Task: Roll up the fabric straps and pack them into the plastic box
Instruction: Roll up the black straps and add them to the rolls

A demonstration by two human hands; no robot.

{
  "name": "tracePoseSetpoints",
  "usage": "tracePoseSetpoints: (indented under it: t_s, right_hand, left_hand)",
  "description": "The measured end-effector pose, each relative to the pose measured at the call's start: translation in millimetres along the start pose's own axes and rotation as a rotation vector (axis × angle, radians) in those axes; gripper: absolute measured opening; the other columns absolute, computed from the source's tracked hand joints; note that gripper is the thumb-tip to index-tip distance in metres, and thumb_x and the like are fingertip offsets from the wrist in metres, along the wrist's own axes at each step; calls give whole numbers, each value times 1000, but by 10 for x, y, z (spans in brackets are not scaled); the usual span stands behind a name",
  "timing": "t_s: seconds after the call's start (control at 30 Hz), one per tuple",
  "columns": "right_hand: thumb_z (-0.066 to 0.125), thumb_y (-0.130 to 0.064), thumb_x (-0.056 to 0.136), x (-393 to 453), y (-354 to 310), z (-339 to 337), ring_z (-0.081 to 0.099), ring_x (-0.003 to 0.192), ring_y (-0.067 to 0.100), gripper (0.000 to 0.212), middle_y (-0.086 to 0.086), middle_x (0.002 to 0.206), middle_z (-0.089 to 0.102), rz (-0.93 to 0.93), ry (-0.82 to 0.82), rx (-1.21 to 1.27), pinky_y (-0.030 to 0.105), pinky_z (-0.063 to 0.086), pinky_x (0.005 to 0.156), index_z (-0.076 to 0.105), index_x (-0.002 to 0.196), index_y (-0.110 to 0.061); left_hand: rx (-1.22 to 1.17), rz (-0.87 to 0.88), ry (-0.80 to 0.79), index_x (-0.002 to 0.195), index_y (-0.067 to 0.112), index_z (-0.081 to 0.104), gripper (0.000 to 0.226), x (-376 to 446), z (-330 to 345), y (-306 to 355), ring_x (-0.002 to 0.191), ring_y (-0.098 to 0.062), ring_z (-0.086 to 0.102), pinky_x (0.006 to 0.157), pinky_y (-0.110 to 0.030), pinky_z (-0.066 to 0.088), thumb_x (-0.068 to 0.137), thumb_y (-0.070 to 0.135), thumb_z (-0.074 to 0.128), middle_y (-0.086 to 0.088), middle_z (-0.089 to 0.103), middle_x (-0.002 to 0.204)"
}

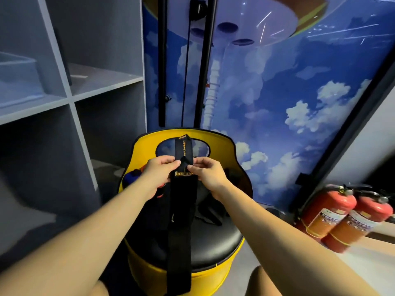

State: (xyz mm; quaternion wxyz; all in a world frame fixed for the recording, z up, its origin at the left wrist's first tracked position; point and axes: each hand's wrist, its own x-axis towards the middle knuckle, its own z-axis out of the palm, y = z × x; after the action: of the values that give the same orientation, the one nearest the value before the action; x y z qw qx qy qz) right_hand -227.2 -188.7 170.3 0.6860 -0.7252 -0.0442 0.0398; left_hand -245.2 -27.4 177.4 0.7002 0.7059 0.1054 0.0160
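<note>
A long black fabric strap (pixel 181 221) with orange lettering hangs in front of me, its top end sticking up above my fingers. My left hand (pixel 158 174) pinches the strap's left edge near the top. My right hand (pixel 208 174) pinches its right edge at the same height. The strap's lower end dangles past the seat of a yellow barrel chair (pixel 226 146). More dark straps (pixel 210 212) lie in a heap on the black seat cushion. No plastic box shows clearly here.
Grey shelving (pixel 70 97) fills the left side. A blue sky-print panel (pixel 288 103) stands behind the chair. Two red fire extinguishers (pixel 342 216) sit on the floor at the right. Orange and blue items (pixel 130 178) lie at the seat's left edge.
</note>
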Motion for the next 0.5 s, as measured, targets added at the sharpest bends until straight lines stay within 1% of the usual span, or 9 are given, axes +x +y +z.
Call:
tracePoseSetpoints:
  t_s: [0.07,0.1,0.17,0.23,0.27,0.3,0.37,0.43,0.5]
  right_hand:
    - [74,-2,87,171,106,9,67,73,7,16,2,85,71,16,-4,22,17,50,66,71,103,-2]
    - [73,-2,87,240,144,14,66,70,3,14,-1,82,71,28,-10,36,15,48,63,71,101,-5]
    - [72,-2,88,381,239,9,66,67,2,12,-3,80,71,58,-24,66,15,48,61,71,98,-9]
    - [72,-2,89,495,333,-3,66,64,1,11,-4,78,71,88,-31,83,14,48,58,71,97,-9]
    - [72,-2,89,549,379,-11,65,61,0,11,-4,76,71,105,-24,78,12,47,55,71,99,-8]
    - [72,-3,89,603,436,-30,64,60,0,13,-4,76,70,118,-12,61,11,46,53,72,101,-6]
    - [71,-6,91,713,573,-84,61,61,4,17,-1,79,70,141,15,8,11,46,54,72,108,-3]
    - [69,-7,93,802,735,-176,59,62,6,18,4,85,71,161,24,-56,10,45,54,71,109,-2]
    - [66,-7,94,880,903,-303,59,64,8,14,8,90,71,193,32,-112,10,45,54,71,105,1]
  left_hand:
    - [-21,-7,-16,107,23,63,21,146,24,-81,83,-12,66,53,-16,52,92,12,71,1,70,96]
    - [-27,-16,-31,107,22,64,21,218,32,-129,82,-12,65,55,-17,52,92,9,70,3,70,93]
    - [-32,-53,-48,116,14,67,26,379,40,-255,87,-16,67,69,-25,55,91,8,71,1,72,95]
    - [-26,-87,-21,125,8,65,38,520,38,-385,98,-20,68,87,-37,57,88,11,75,-2,73,101]
    - [-17,-96,-1,128,7,64,43,592,35,-447,102,-21,68,93,-41,56,87,13,76,-3,72,105]
    - [-9,-97,22,129,8,64,46,654,30,-495,103,-21,68,96,-43,55,86,14,78,-3,73,108]
    - [-24,-90,69,129,10,65,47,782,11,-589,101,-19,68,95,-41,54,85,16,79,-1,72,106]
    - [-54,-88,111,127,12,66,45,904,-20,-677,99,-16,67,93,-38,53,85,16,80,3,71,102]
    - [-86,-101,123,124,12,67,43,1006,-43,-776,103,-20,68,98,-45,53,83,16,80,2,72,104]
